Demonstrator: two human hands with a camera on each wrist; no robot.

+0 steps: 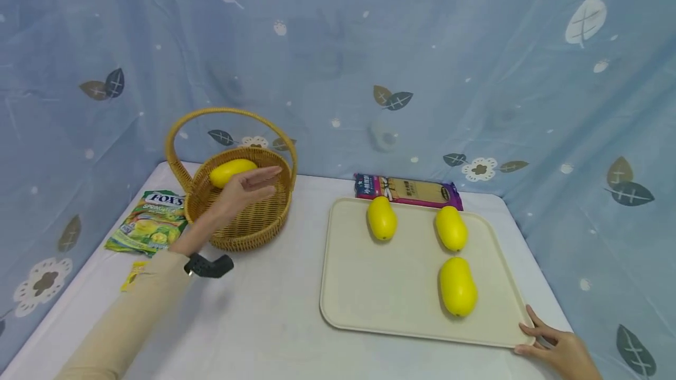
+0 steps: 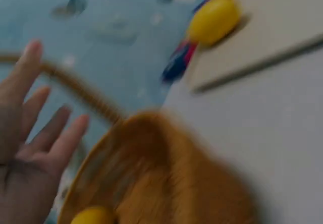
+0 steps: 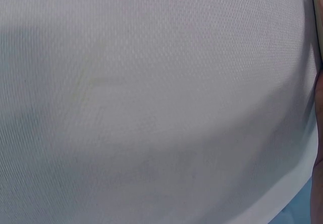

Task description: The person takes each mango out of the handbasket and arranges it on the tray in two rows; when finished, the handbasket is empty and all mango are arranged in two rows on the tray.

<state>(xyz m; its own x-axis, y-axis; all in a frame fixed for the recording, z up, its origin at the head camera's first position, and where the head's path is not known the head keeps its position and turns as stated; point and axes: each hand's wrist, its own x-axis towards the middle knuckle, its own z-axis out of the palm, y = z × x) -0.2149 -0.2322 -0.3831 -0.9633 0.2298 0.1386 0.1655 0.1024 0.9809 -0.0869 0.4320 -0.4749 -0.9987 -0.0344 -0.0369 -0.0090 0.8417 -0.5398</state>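
Note:
My left hand (image 1: 239, 193) hovers over the wicker basket (image 1: 247, 244), fingers extended and nothing held. Inside the basket, a yellow oblong fruit (image 1: 230, 171) lies against the back left wall, beside that hand. The left wrist view has the spread fingers above the basket rim (image 2: 151, 117), with the picture blurred. At the front right corner of the beige tray (image 1: 382, 286), my right hand (image 1: 561, 349) grips the rim with thumb and fingers. Three yellow oblong fruits rest on the tray: one at the back left (image 1: 382, 219), one at the back right (image 1: 451, 228), one nearer the front (image 1: 458, 287).
A green FOX'S candy bag (image 1: 150, 221) lies left of the basket, with a small yellow packet (image 1: 134, 275) in front of it. Behind the tray is a long purple-edged package (image 1: 409, 191). A blue patterned curtain (image 1: 338, 63) hangs around the white table (image 1: 264, 321).

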